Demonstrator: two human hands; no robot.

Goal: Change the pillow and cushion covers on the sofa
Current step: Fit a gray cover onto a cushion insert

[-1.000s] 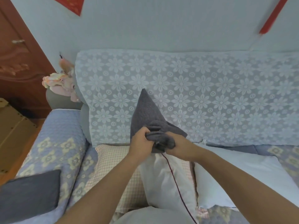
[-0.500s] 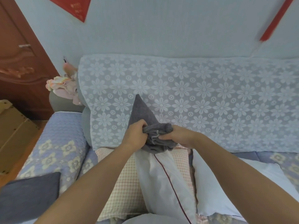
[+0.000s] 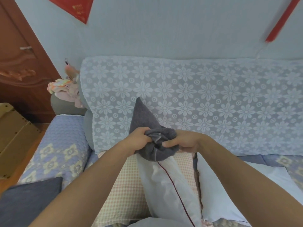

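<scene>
A dark grey cushion cover (image 3: 141, 118) is bunched over the top end of a white pillow insert (image 3: 165, 185) with a dark red seam line. One corner of the cover points upward. My left hand (image 3: 138, 140) grips the bunched cover on its left side. Opposite it, my right hand (image 3: 185, 140) holds the gathered fabric on the right. The insert stands upright in front of the sofa back (image 3: 205, 102), which wears a white floral lace throw. The insert's top is hidden inside the cover.
A pink checked pillow (image 3: 126, 190) lies under the insert. To the right lies a bare white pillow (image 3: 229, 194), and a dark grey cushion (image 3: 29, 199) sits at lower left on the blue quilted seat (image 3: 64, 145). A wooden door (image 3: 19, 63) and cardboard box (image 3: 13, 128) stand left.
Both hands have lifted a little with the grey cover, gathering more of it. More of the white insert shows below the cover than a second ago.
</scene>
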